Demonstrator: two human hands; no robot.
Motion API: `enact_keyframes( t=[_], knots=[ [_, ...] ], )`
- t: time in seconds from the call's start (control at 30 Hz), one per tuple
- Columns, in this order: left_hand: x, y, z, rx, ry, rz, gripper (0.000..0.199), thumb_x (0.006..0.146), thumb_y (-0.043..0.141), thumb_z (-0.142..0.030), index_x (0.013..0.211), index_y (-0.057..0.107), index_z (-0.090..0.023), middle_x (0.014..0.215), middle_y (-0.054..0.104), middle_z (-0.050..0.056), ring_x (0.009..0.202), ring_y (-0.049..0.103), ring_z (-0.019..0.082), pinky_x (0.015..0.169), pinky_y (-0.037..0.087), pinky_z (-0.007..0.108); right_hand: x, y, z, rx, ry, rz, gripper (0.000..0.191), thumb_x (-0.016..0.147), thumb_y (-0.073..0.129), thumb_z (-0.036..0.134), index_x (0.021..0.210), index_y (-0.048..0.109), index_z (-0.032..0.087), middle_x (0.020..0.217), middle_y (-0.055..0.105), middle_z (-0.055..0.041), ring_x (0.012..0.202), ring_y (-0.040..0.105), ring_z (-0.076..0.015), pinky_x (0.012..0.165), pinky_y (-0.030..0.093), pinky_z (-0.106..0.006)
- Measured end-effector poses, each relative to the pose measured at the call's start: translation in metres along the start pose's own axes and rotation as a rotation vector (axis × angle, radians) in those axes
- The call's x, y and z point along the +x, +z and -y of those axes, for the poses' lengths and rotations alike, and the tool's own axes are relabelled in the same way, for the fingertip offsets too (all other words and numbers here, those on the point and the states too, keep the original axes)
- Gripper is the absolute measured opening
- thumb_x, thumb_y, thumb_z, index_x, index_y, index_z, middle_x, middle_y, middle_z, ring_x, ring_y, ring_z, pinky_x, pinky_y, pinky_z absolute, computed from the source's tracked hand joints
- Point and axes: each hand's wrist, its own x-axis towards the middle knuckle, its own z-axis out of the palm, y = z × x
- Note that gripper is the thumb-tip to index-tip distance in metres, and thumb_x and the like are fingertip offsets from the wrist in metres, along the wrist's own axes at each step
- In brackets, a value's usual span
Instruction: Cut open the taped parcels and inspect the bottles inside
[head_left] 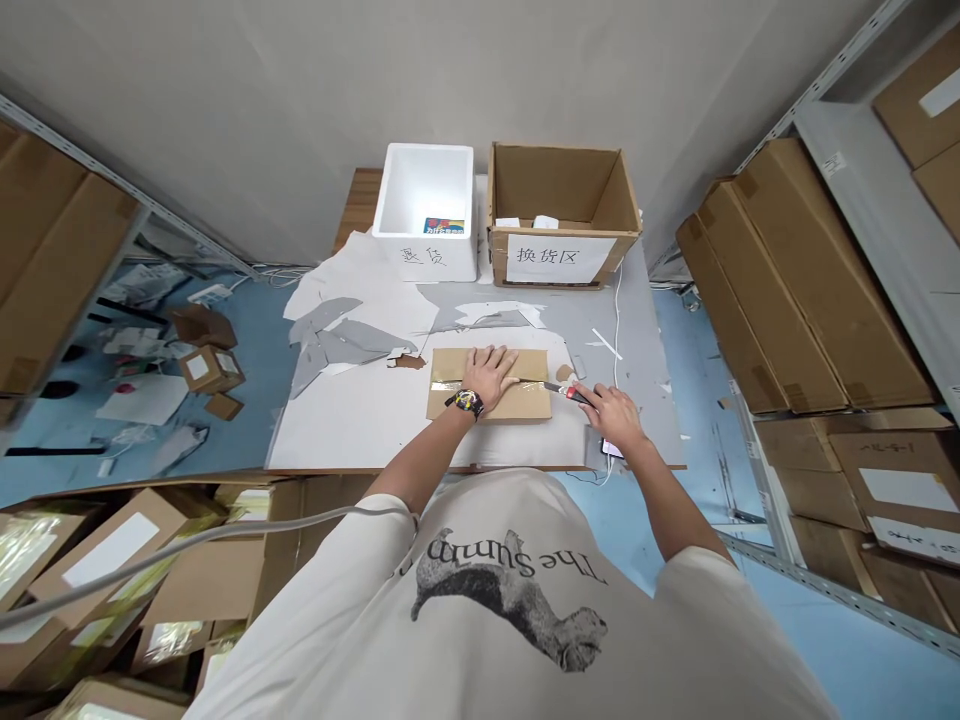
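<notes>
The left hand [489,378] lies spread flat on a taped cardboard parcel [457,388] near the front of the counter [637,400]. The right hand [606,416] is closed around a red-handled utility knife [568,391] — its blade right at the parcel's taped seam.

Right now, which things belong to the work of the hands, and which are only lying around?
In use: left hand pressing the taped cardboard parcel; right hand holding a red utility knife.
Lying about: white foam box, open cardboard box, shelved cartons.
</notes>
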Motion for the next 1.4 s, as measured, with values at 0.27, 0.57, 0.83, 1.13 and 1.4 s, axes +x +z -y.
enact_keyframes(
  t=[0.27,0.57,0.83,1.13,1.4],
  knots=[
    [0.006,-0.005,0.002,-0.048,-0.010,-0.010,0.067,0.116,0.047,-0.056,0.176,0.057,-0.029,0.181,0.054,0.015,0.167,0.045,0.043,0.141,0.023,0.069,0.007,0.008,0.052,0.050,0.171,-0.016,0.061,0.124,0.038,0.041,0.184,0.042,0.034,0.137,0.069,-0.0158,0.113,0.061,-0.0318,0.096,0.041,-0.039],
    [0.004,-0.004,0.000,-0.053,-0.005,-0.016,0.067,0.117,0.046,-0.056,0.176,0.057,-0.028,0.181,0.054,0.015,0.167,0.043,0.043,0.142,0.022,0.068,0.001,0.004,0.026,0.016,0.113,-0.029,0.060,0.123,0.037,0.043,0.182,0.047,0.035,0.133,0.071,-0.0148,0.110,0.058,-0.0317,0.095,0.039,-0.040],
    [0.010,-0.004,0.000,0.005,0.033,0.010,0.065,0.114,0.056,-0.053,0.172,0.060,-0.022,0.180,0.052,0.023,0.167,0.044,0.046,0.140,0.016,0.077,0.007,-0.007,0.021,0.099,0.060,-0.002,0.057,0.122,0.044,0.042,0.179,0.051,0.035,0.134,0.074,-0.0127,0.114,0.065,-0.0300,0.094,0.045,-0.036],
    [0.033,-0.003,-0.020,0.002,0.103,0.111,0.071,0.111,0.063,-0.062,0.176,0.055,-0.034,0.186,0.044,0.019,0.168,0.042,0.047,0.137,0.021,0.081,-0.026,0.001,0.025,0.232,0.156,-0.032,0.055,0.120,0.050,0.041,0.174,0.058,0.034,0.125,0.075,-0.0102,0.114,0.068,-0.0281,0.088,0.046,-0.034],
    [0.038,0.003,-0.018,0.020,0.128,0.111,0.069,0.115,0.054,-0.059,0.177,0.055,-0.028,0.179,0.052,0.022,0.158,0.049,0.047,0.137,0.027,0.070,-0.022,-0.002,0.016,0.284,0.154,-0.043,0.053,0.120,0.053,0.042,0.171,0.063,0.034,0.126,0.075,-0.0099,0.114,0.068,-0.0286,0.092,0.045,-0.035]
  ],
)
